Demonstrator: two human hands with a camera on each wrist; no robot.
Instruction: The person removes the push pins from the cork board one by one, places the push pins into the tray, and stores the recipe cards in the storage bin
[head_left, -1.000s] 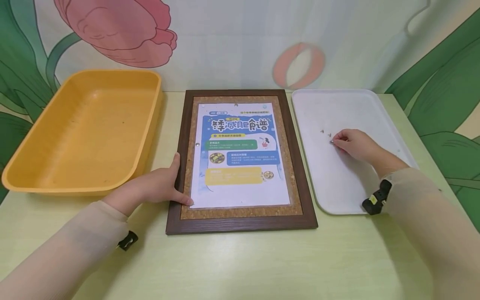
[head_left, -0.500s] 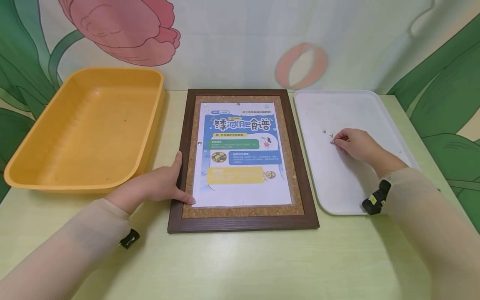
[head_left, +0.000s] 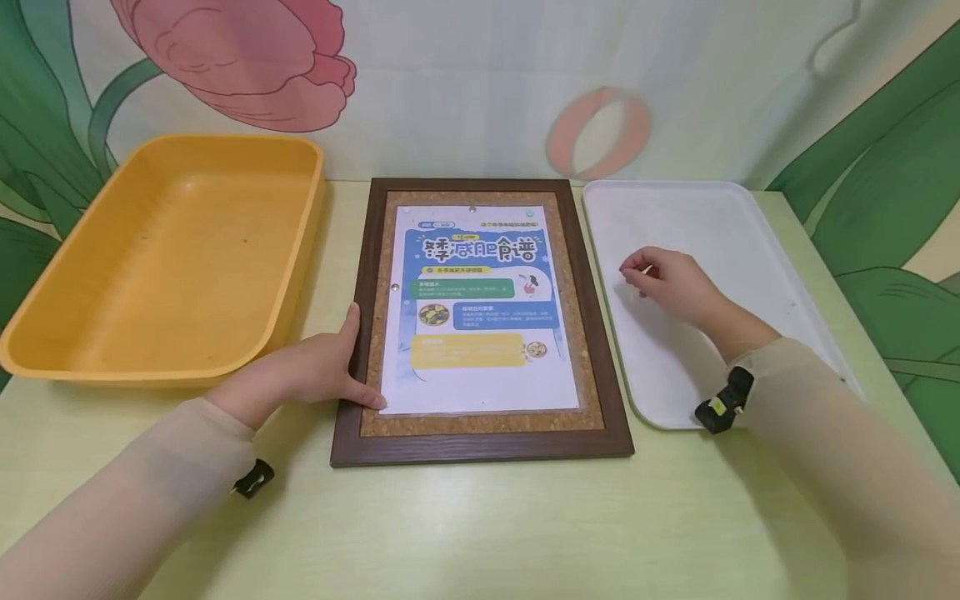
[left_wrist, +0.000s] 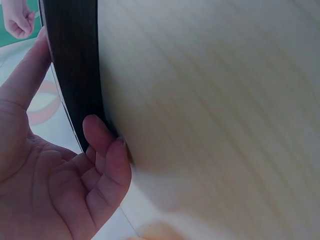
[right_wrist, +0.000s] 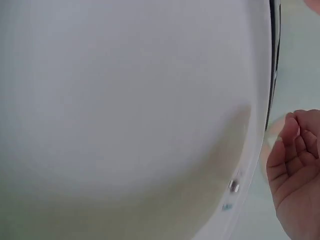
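Observation:
A cork board [head_left: 483, 423] in a dark wooden frame lies on the table, bearing a printed poster [head_left: 480, 392] with several push pins along its top and left side. My left hand [head_left: 318, 367] grips the frame's left side, thumb on the poster's lower left corner; in the left wrist view, curled fingers [left_wrist: 112, 170] meet the frame's edge. Over the left part of the white tray [head_left: 675, 383], my right hand [head_left: 671, 283] has thumb and forefinger pinched together; the push pin at their tips is hidden. The right wrist view shows this hand [right_wrist: 300, 175] beyond the tray.
To the left stands a deep yellow bin [head_left: 187, 250], close to my left forearm. Small bits [right_wrist: 234, 186] lie near the tray's edge in the right wrist view. A curtain [head_left: 450, 92] with flower prints hangs behind the table [head_left: 480, 533].
My right hand has lifted from the tray's middle and moved left towards the cork board, fingertips still pinched after taking a silver push pin. The left hand keeps its place on the frame.

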